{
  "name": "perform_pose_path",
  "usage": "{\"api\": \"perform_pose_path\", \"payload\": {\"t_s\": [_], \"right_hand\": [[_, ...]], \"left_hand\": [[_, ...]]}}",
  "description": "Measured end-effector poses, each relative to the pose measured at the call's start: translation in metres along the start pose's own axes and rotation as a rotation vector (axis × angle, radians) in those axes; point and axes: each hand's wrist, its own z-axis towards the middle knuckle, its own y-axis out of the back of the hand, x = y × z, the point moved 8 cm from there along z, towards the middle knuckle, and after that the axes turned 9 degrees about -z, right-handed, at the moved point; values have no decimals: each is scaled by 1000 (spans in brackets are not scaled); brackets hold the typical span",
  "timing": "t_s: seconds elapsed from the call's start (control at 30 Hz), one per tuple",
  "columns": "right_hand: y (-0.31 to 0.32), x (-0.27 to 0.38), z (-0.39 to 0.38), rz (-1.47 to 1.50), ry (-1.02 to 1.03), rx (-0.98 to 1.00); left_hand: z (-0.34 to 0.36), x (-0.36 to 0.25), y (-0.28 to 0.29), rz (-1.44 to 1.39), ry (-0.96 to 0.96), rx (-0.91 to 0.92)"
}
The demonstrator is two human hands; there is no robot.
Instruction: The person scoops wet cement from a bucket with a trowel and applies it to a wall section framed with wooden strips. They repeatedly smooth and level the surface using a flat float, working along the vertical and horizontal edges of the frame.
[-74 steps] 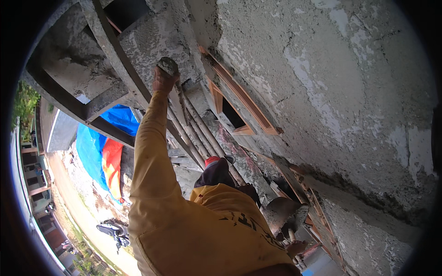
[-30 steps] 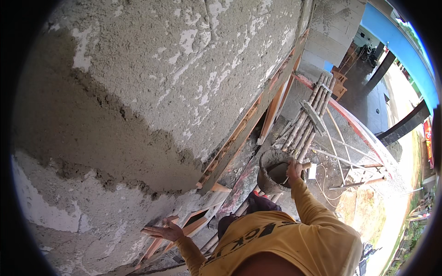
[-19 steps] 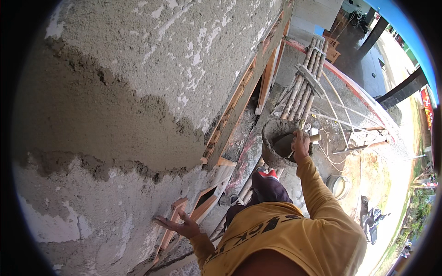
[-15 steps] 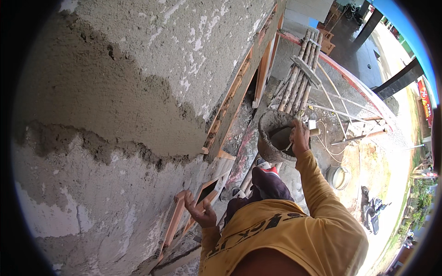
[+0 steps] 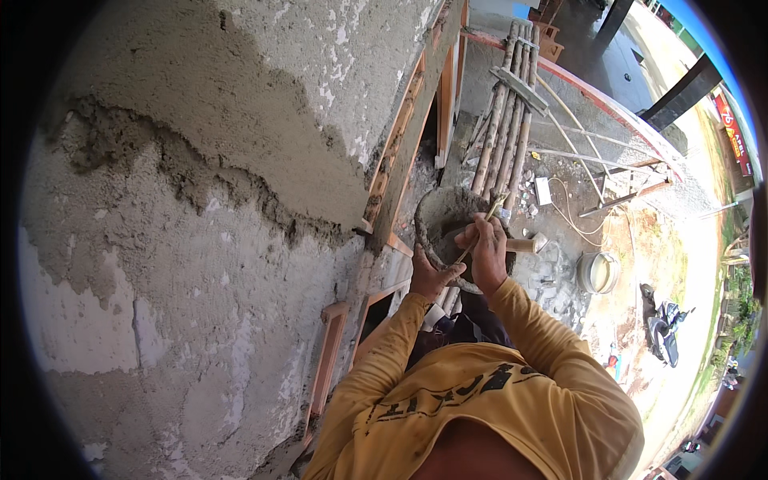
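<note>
A mortar-caked bucket [image 5: 426,232] stands in front of me by the wall, with grey mortar inside. My left hand [image 5: 432,274] grips its near left rim, thumb on top and fingers partly hidden. Over the bucket, my right hand [image 5: 487,250] closes around a thin yellowish rod [image 5: 495,210] that slants across the opening. Whether this rod is the bucket's bail I cannot tell. A wooden tool handle [image 5: 522,246] pokes out over the right rim beside my right hand; its other end is hidden. On my left, the wall [image 5: 216,296] carries a band of wet mortar [image 5: 232,120] with a ragged lower edge.
Bamboo poles [image 5: 506,120] tied together run away beneath the bucket, with a board [image 5: 520,90] across them. Wooden frames [image 5: 328,356] line the wall's opening. Down to the right are a round metal container [image 5: 598,272], a hose [image 5: 570,216] and a parked motorbike [image 5: 662,324].
My left hand has moved from beside the wall to the bucket's rim. My right hand has shifted from the wooden handle to the thin rod. The view has shifted slightly.
</note>
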Motion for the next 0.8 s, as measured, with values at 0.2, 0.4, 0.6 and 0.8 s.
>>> {"api": "perform_pose_path", "payload": {"t_s": [0.2,0.4,0.6,0.8], "right_hand": [[-5,-22,-15,-52,-37,57],[0,-45,7,-361,-78,140],[8,-41,48,-1289,404,434],[168,-80,45,-1620,-340,541]], "left_hand": [[-18,5,20,277,82,-348],[-24,-2,12,27,251,-264],[5,9,9,77,15,-208],[14,-4,19,313,291,-189]]}}
